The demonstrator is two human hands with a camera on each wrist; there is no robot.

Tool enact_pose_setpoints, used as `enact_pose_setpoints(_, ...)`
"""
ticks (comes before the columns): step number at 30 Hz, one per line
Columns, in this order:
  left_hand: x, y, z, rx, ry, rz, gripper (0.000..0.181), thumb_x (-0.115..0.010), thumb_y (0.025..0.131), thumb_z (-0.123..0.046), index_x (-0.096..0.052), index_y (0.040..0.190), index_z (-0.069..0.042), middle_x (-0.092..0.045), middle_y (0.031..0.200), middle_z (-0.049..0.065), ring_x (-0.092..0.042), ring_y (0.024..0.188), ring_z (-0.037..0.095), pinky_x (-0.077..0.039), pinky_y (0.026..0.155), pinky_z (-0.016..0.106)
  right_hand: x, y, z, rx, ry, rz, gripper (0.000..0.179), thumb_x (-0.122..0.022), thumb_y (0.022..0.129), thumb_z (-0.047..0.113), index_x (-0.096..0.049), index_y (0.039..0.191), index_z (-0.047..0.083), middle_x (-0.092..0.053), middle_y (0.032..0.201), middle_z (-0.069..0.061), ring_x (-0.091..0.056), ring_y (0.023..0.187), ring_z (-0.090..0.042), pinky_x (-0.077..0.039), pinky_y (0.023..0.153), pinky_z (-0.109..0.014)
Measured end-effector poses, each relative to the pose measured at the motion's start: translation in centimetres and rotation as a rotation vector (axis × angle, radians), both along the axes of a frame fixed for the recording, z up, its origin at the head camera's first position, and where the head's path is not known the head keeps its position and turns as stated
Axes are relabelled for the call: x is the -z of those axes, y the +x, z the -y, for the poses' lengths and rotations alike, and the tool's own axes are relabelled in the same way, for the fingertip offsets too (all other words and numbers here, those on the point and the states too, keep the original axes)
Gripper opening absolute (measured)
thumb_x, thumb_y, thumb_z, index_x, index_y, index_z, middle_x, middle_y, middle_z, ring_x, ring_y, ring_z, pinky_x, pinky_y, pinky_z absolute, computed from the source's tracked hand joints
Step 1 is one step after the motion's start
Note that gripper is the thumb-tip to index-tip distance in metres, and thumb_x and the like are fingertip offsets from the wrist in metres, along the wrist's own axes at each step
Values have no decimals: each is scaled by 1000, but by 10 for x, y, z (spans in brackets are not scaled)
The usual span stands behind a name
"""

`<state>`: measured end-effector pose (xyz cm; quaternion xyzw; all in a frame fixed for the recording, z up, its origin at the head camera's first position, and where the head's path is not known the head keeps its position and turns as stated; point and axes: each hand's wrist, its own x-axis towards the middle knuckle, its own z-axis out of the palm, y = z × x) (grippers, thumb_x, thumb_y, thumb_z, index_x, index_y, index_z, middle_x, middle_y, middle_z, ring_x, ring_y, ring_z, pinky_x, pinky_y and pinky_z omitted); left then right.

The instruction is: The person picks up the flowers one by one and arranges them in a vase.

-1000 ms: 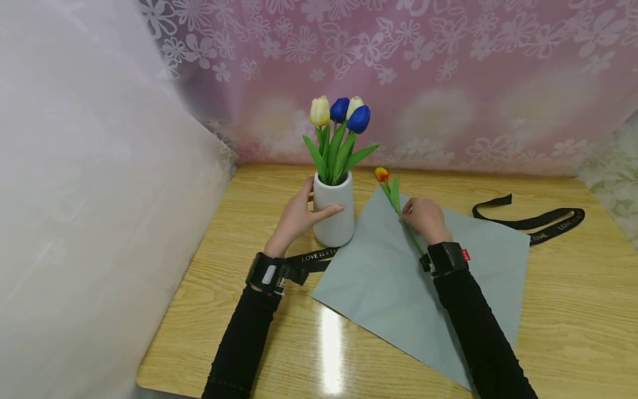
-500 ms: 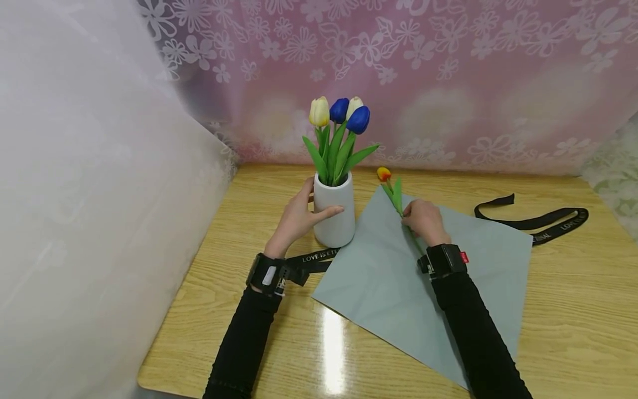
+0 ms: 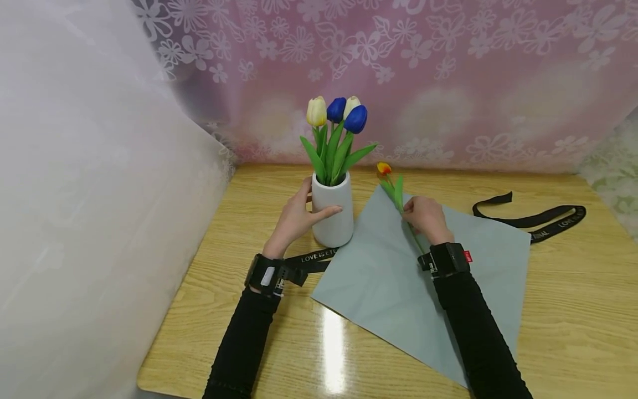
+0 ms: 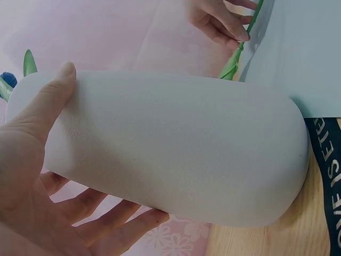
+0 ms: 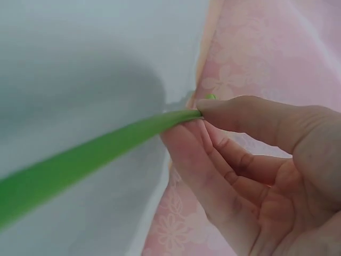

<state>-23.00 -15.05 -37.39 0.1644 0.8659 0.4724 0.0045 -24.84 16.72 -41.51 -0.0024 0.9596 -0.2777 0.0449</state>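
My left hand (image 3: 294,219) grips a white vase (image 3: 335,227) from its left side, thumb across the front and fingers behind. In the left wrist view the vase (image 4: 176,149) fills the middle, with the fingers around its lower edge. Blue and pale yellow tulips (image 3: 356,119) with green leaves stand upright in it. To the right, my right hand (image 3: 427,218) pinches the stem of an orange-red and yellow tulip (image 3: 384,168) between thumb and forefinger. The green stem (image 5: 101,152) runs across the right wrist view; its flower head is hidden there.
Under the right hand lies a grey-blue wrapping sheet (image 3: 379,293) on the wooden table (image 3: 209,327). A black lettered ribbon (image 3: 553,216) curls at the right, and more ribbon (image 3: 314,257) shows beside the vase's base. A pink flowered cloth (image 3: 448,100) hangs behind.
The orange-red tulip's head has risen slightly, its stem still pinched by the right hand. The left hand keeps its hold on the vase; the view has shifted a little.
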Motion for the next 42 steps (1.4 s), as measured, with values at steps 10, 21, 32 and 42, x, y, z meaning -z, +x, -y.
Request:
enact_pose_setpoints(10, 0, -1, 0, 1, 3, -7, 85, -79, 88, -45, -33, 156, -21, -48, 151, 9, -51, 134, 36, -50, 102, 57, -10, 5, 7, -16, -1, 32, 24, -64, 97, 5, -65, 117, -7, -68, 101, -22, -66, 59, -21, -57, 58, -34)
enact_pose_setpoints(21, 1, -1, 0, 3, 17, -6, 86, -79, 88, -46, -32, 156, -23, -49, 150, 8, -51, 133, 35, -49, 102, 57, -24, 11, 15, -34, -27, 13, 22, -61, 98, 5, -64, 117, -7, -66, 100, -21, -67, 62, -25, -56, 57, -33)
enact_pose_setpoints(32, 1, 0, 0, -2, 6, -6, 86, -78, 88, -47, -32, 156, -23, -48, 151, 8, -51, 134, 36, -49, 103, 56, -36, 19, 19, -59, -50, -45, 21, -61, 99, 4, -62, 116, -7, -66, 101, -23, -66, 64, -26, -56, 55, -33)
enact_pose_setpoints(42, 2, -1, 0, 9, 17, -11, 84, -78, 88, -45, -33, 155, -21, -48, 151, 9, -51, 134, 36, -50, 102, 56, -44, 26, 23, -59, -73, -112, 21, -60, 100, 5, -61, 118, -5, -65, 103, -22, -66, 73, -30, -57, 58, -34)
